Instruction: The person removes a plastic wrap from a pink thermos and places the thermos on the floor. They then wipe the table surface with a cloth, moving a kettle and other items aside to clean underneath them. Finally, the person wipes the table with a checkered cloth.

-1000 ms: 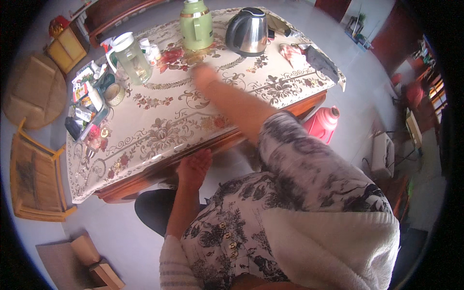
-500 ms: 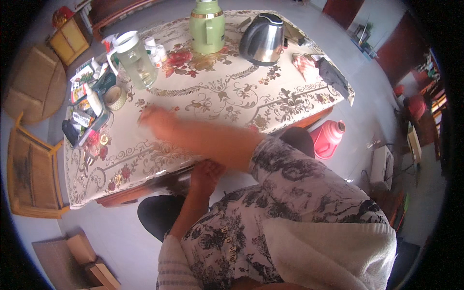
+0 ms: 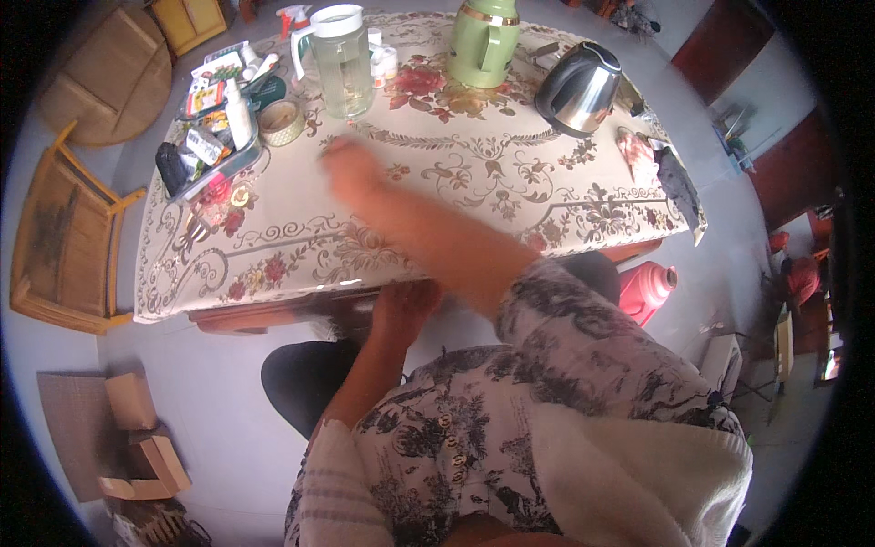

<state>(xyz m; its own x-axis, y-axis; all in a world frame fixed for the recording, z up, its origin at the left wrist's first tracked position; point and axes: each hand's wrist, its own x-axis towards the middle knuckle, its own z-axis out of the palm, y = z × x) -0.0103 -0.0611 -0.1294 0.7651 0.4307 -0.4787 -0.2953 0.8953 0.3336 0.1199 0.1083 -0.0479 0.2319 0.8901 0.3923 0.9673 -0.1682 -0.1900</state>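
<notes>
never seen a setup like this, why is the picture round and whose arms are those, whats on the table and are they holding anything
There's no machine here: these are a person's own bare hands. A wide fisheye camera on their head looks down, bending straight edges near the rim. The right hand is above the flowered tablecloth, blurred; the left hand is by the table's near edge. On the table are a clear pitcher, a green flask, a metal kettle and, at left, a cluttered tray. I see nothing held, but the blur and hidden fingers leave that uncertain.
</notes>
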